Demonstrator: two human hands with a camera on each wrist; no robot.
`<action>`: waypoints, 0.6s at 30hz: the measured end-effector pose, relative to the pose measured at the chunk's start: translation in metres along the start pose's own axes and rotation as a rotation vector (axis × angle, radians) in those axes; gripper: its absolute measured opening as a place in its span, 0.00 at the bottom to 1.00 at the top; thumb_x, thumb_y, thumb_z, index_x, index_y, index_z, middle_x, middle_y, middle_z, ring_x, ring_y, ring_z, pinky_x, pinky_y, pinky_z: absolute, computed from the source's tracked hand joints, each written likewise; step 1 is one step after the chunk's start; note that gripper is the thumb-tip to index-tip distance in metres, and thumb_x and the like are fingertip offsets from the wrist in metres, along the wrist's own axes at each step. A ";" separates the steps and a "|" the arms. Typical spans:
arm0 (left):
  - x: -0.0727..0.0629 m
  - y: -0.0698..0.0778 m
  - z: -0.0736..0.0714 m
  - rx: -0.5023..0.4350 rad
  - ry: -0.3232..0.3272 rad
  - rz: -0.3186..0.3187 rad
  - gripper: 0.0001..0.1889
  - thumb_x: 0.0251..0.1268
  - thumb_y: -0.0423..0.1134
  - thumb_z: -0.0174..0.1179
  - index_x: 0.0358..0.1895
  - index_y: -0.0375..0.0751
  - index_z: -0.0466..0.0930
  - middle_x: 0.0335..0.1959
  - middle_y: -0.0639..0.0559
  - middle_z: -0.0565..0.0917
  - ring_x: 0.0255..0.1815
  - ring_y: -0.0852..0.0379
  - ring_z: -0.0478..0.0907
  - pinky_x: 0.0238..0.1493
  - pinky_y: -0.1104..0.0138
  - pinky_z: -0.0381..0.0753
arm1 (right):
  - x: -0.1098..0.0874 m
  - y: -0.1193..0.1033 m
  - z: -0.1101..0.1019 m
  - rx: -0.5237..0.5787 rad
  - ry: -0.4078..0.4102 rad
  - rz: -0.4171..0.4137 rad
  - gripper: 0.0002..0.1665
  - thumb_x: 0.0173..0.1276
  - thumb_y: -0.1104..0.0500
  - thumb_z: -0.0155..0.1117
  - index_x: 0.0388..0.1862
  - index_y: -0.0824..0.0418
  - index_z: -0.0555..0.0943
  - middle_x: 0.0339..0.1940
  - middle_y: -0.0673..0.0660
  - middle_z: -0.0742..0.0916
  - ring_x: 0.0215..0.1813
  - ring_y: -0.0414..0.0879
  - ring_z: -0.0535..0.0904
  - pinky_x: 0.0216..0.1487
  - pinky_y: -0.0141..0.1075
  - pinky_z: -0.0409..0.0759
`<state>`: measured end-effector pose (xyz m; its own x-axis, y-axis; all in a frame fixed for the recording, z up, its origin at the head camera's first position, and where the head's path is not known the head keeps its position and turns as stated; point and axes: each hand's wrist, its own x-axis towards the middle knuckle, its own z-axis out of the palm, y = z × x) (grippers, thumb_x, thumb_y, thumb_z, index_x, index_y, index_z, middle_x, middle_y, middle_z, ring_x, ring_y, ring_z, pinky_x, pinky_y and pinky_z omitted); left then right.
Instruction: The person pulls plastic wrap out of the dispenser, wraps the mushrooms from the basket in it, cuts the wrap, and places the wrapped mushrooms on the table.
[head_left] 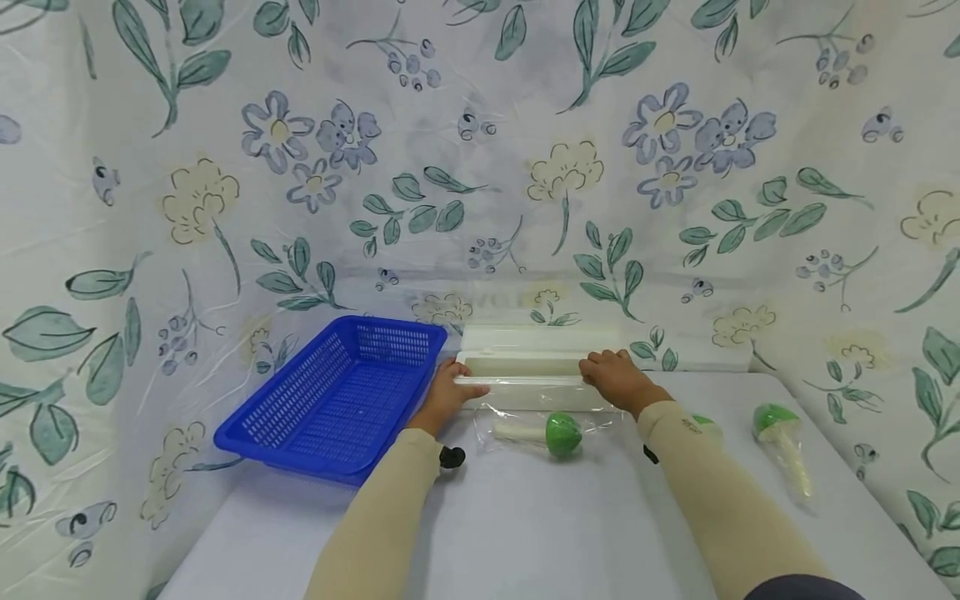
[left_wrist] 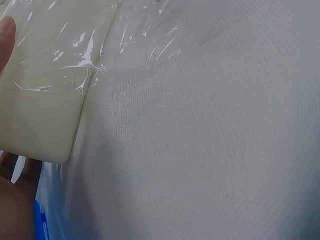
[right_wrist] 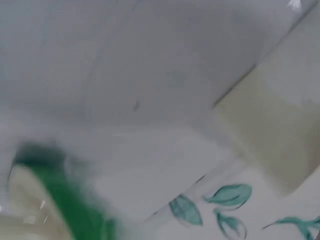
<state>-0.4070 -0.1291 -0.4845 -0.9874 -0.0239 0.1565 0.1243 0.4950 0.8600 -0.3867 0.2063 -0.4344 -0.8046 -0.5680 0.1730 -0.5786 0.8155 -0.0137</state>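
A cream cling film dispenser (head_left: 525,395) lies lengthwise near the back of the table, its lid (head_left: 537,337) raised. My left hand (head_left: 444,393) grips its left end, thumb over the front wall. At the opposite end, my right hand (head_left: 619,380) curls its fingers over the top edge. Clear cling film (head_left: 600,422) hangs from the front edge onto the table. On or under that film lies a mushroom-shaped piece with a green cap (head_left: 562,435) and pale stem. The left wrist view shows wrinkled film over the box wall (left_wrist: 40,122); the right wrist view shows the box's other end (right_wrist: 275,125).
A blue perforated basket (head_left: 337,408) stands at the left, close beside my left forearm. To the right lies another green-capped piece (head_left: 780,425) in clear wrap, and one more (head_left: 708,427) is partly hidden by my right sleeve. A flowered curtain (head_left: 510,208) hangs behind the table.
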 end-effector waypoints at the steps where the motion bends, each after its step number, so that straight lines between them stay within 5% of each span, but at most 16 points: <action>1: 0.000 0.000 0.000 0.001 0.000 0.001 0.21 0.47 0.39 0.77 0.37 0.38 0.74 0.70 0.38 0.64 0.69 0.42 0.59 0.69 0.50 0.55 | -0.005 0.005 -0.002 0.000 0.003 -0.007 0.07 0.73 0.58 0.58 0.35 0.51 0.70 0.32 0.44 0.74 0.36 0.46 0.68 0.46 0.47 0.66; 10: -0.002 0.000 0.001 0.001 -0.006 0.008 0.21 0.48 0.39 0.77 0.38 0.36 0.74 0.70 0.38 0.63 0.70 0.41 0.58 0.69 0.49 0.54 | -0.045 0.038 -0.005 0.017 0.095 0.038 0.10 0.71 0.61 0.60 0.31 0.53 0.70 0.27 0.45 0.72 0.33 0.46 0.68 0.40 0.45 0.64; 18: 0.000 0.000 0.002 -0.014 0.003 0.012 0.20 0.48 0.38 0.76 0.38 0.37 0.74 0.65 0.41 0.69 0.63 0.44 0.64 0.65 0.52 0.59 | -0.046 0.038 -0.006 -0.052 0.132 0.029 0.10 0.72 0.59 0.59 0.31 0.53 0.69 0.27 0.46 0.72 0.33 0.47 0.69 0.39 0.44 0.65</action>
<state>-0.4067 -0.1269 -0.4853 -0.9856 -0.0210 0.1679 0.1371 0.4828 0.8649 -0.3706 0.2640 -0.4368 -0.7946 -0.5270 0.3015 -0.5446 0.8382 0.0298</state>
